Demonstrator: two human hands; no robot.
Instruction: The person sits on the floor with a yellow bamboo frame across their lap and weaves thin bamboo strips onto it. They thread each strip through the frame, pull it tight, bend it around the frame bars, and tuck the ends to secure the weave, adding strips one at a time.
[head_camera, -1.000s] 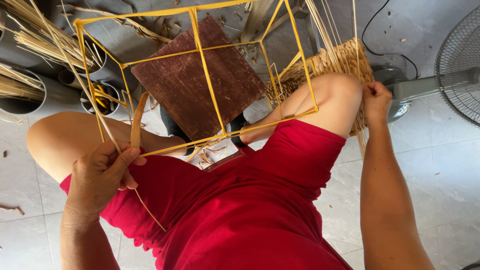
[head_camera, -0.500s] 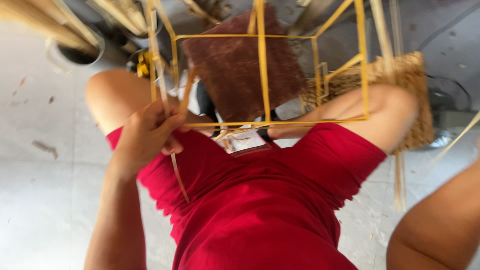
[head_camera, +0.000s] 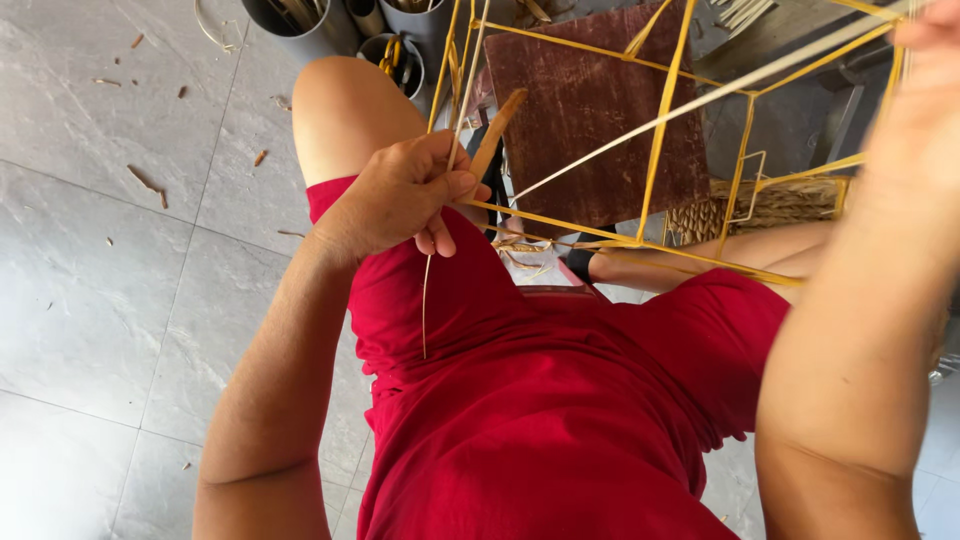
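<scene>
Yellow wire frame (head_camera: 660, 130), an open box-shaped cage of thin painted rods, sat propped over my lap, its lower bar crossing just above the red shorts (head_camera: 540, 400) and its upper rods running out of view at the top. My left hand (head_camera: 405, 195) was curled at the frame's near left corner, thumb and fingers pinching a thin pale straw strand (head_camera: 424, 300) against the rod there; the loose tail of that strand hung down over the red cloth. A flat tan wooden stick (head_camera: 495, 130) slanted up out of the same grip. A second long stretch of pale strand (head_camera: 700, 100) ran taut from that corner up toward the top right, where my right hand (head_camera: 925, 40) was raised close to the lens; it was blurred and cut by the edge, so I could not tell whether it was closed on the strand or spread. Behind the frame lay a dark reddish-brown square board (head_camera: 590, 110), with a woven straw mat (head_camera: 780, 205) just beside it on the right. Grey round pots (head_camera: 300, 25) stood on the grey tiled floor (head_camera: 110, 240) at the top left.
</scene>
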